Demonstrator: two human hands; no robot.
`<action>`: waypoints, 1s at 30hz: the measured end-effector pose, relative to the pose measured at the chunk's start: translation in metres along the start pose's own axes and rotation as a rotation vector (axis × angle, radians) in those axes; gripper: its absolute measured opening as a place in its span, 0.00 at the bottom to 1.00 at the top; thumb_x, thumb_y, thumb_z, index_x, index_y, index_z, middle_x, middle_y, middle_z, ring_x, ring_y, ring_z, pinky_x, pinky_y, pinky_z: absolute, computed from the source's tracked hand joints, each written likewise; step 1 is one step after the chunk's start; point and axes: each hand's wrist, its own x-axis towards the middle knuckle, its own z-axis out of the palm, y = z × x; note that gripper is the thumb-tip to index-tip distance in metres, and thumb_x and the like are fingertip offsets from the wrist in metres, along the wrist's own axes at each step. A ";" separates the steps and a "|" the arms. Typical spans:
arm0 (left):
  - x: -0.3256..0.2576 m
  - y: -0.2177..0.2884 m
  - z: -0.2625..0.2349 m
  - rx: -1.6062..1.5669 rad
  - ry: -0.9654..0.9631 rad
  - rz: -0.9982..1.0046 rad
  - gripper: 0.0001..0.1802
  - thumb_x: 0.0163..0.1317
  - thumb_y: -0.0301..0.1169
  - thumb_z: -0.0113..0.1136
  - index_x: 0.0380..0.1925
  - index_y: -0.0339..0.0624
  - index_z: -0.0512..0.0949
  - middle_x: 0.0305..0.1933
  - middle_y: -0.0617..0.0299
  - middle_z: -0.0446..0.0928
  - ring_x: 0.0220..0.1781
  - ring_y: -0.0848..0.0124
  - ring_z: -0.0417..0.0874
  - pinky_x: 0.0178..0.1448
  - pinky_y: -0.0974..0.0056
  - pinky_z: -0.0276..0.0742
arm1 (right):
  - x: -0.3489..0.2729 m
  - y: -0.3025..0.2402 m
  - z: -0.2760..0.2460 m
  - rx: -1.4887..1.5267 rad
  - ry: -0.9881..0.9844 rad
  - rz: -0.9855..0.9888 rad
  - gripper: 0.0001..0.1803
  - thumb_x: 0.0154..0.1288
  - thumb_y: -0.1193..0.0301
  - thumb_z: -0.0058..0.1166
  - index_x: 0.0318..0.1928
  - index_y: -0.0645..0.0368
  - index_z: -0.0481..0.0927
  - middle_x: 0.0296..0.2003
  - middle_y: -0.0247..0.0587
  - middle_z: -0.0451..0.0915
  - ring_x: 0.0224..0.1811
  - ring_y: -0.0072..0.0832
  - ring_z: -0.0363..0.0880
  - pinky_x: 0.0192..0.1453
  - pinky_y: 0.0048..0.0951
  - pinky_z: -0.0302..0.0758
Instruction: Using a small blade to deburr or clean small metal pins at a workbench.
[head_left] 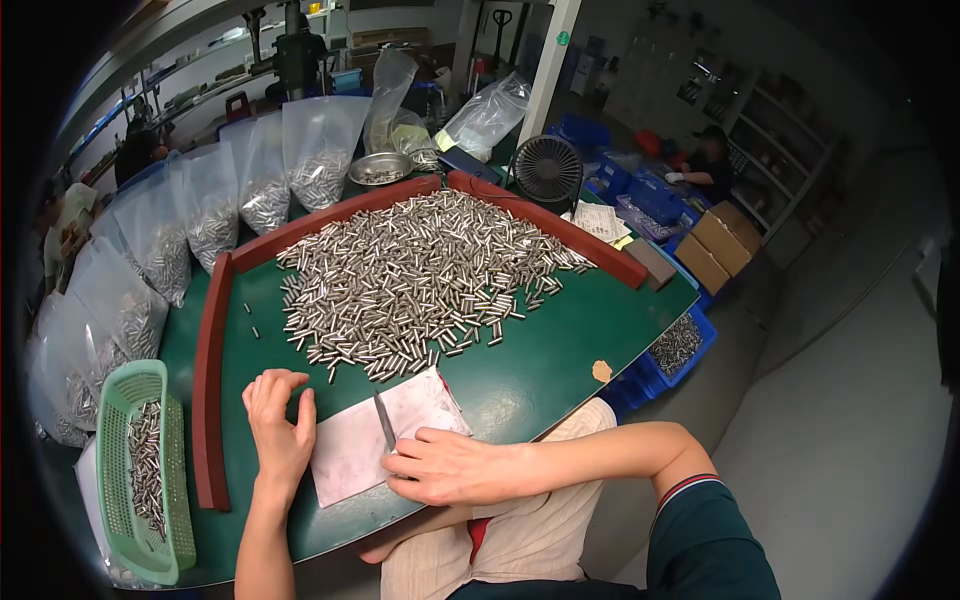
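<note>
My right hand (440, 466) rests over a pale pink cloth (345, 445) at the front of the green table. Its fingers are closed round a slim, pointed grey metal tool (384, 420); whether this is tweezers or a blade I cannot tell. At the cloth's left edge is my left hand (278, 425), open, its fingers bent and the thumb apart, with nothing visible in it. Just beyond both hands spreads a large heap of short metal pins (410, 275). Two loose pins lie to the heap's left.
Dark red wooden bars (213, 380) border the heap. On the left stand a green basket (112, 480) of pins and several clear bags (160, 240) of metal parts. A black fan (547, 170) and metal bowl (380, 168) stand behind. Blue bins (690, 345) sit right; a person works beyond.
</note>
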 end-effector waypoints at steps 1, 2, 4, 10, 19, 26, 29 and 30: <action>0.001 0.001 0.001 -0.001 0.015 0.015 0.08 0.45 0.21 0.56 0.29 0.38 0.73 0.30 0.58 0.70 0.36 0.63 0.71 0.47 0.62 0.60 | 0.000 0.001 -0.003 -0.012 -0.054 0.012 0.15 0.44 0.72 0.52 0.38 0.56 0.71 0.40 0.38 0.67 0.41 0.29 0.68 0.38 0.28 0.66; 0.001 0.003 0.001 -0.002 0.030 0.031 0.08 0.44 0.21 0.56 0.28 0.38 0.72 0.30 0.58 0.70 0.36 0.63 0.71 0.47 0.62 0.60 | 0.000 0.002 -0.006 -0.025 -0.108 0.024 0.18 0.46 0.71 0.53 0.42 0.55 0.72 0.46 0.39 0.68 0.44 0.28 0.69 0.39 0.26 0.67; -0.002 0.007 0.000 -0.002 0.027 0.022 0.09 0.44 0.21 0.56 0.28 0.38 0.72 0.30 0.58 0.70 0.36 0.63 0.71 0.47 0.61 0.60 | 0.000 0.010 -0.017 0.167 0.068 0.080 0.16 0.47 0.71 0.53 0.40 0.56 0.72 0.43 0.39 0.70 0.38 0.29 0.72 0.35 0.27 0.69; 0.003 0.013 -0.012 0.049 0.069 0.075 0.10 0.42 0.20 0.56 0.29 0.38 0.73 0.30 0.58 0.70 0.35 0.63 0.71 0.47 0.60 0.60 | -0.036 0.187 -0.093 -0.251 0.352 0.406 0.19 0.44 0.71 0.59 0.40 0.60 0.74 0.38 0.43 0.74 0.43 0.39 0.73 0.47 0.34 0.71; 0.012 0.027 -0.033 0.130 0.086 0.117 0.15 0.36 0.20 0.59 0.30 0.39 0.73 0.30 0.59 0.70 0.33 0.63 0.71 0.47 0.56 0.60 | -0.081 0.380 -0.161 -0.670 -0.097 1.263 0.63 0.26 0.52 0.71 0.64 0.53 0.47 0.58 0.50 0.58 0.61 0.44 0.56 0.59 0.44 0.56; 0.017 0.025 -0.033 0.132 0.035 0.082 0.15 0.37 0.18 0.55 0.30 0.37 0.72 0.30 0.56 0.70 0.32 0.62 0.69 0.43 0.57 0.60 | -0.096 0.428 -0.173 -0.384 -0.206 1.312 0.51 0.28 0.61 0.71 0.58 0.54 0.61 0.48 0.50 0.72 0.54 0.38 0.68 0.57 0.31 0.66; 0.015 0.025 -0.036 0.170 0.012 0.074 0.15 0.37 0.18 0.55 0.30 0.37 0.71 0.31 0.56 0.70 0.32 0.62 0.69 0.42 0.58 0.60 | -0.093 0.427 -0.164 -0.346 -0.183 1.260 0.48 0.30 0.60 0.71 0.57 0.53 0.62 0.51 0.50 0.69 0.55 0.42 0.67 0.57 0.37 0.66; 0.014 0.025 -0.036 0.171 0.005 0.072 0.15 0.37 0.18 0.54 0.30 0.38 0.71 0.31 0.56 0.69 0.33 0.61 0.68 0.42 0.59 0.60 | -0.093 0.425 -0.160 -0.401 -0.150 1.241 0.47 0.29 0.60 0.71 0.55 0.55 0.64 0.49 0.51 0.70 0.54 0.44 0.68 0.55 0.38 0.67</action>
